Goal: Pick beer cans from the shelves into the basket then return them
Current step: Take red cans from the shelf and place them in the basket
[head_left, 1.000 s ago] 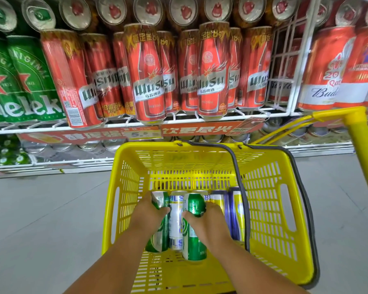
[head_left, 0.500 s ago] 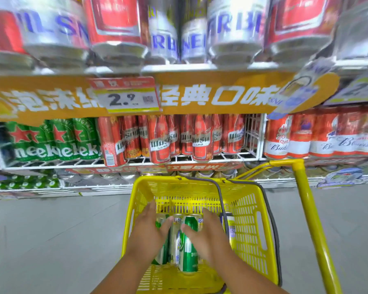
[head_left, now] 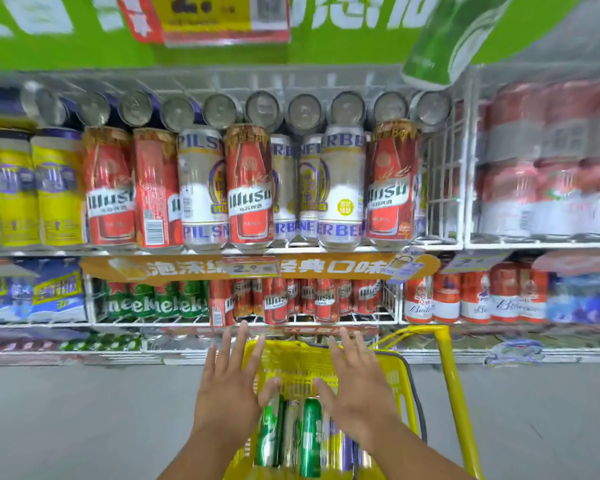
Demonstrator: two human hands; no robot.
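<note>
A yellow shopping basket [head_left: 400, 379] stands on the floor below me, holding several beer cans on their sides, among them a green can [head_left: 310, 434] and a second green can [head_left: 268, 434]. My left hand [head_left: 227, 386] hovers above the basket's left side, fingers spread, holding nothing. My right hand [head_left: 355, 382] hovers above the right side, also spread and empty. In front, the wire shelves carry red Wusu cans [head_left: 250, 183] and silver Pilsner cans [head_left: 201, 188] at eye level, with more red cans [head_left: 276, 301] on the lower shelf.
A yellow pole-like handle [head_left: 454, 393] rises at the basket's right. Green Heineken cans [head_left: 153, 303] sit lower left, red-white Budweiser cans [head_left: 447, 299] lower right. Yellow cans [head_left: 59, 188] stand at upper left. Grey floor [head_left: 84, 417] lies on both sides of the basket.
Both hands have let go of the green cans in the basket and risen with fingers spread. My view has tilted upward, bringing the higher shelf into sight.
</note>
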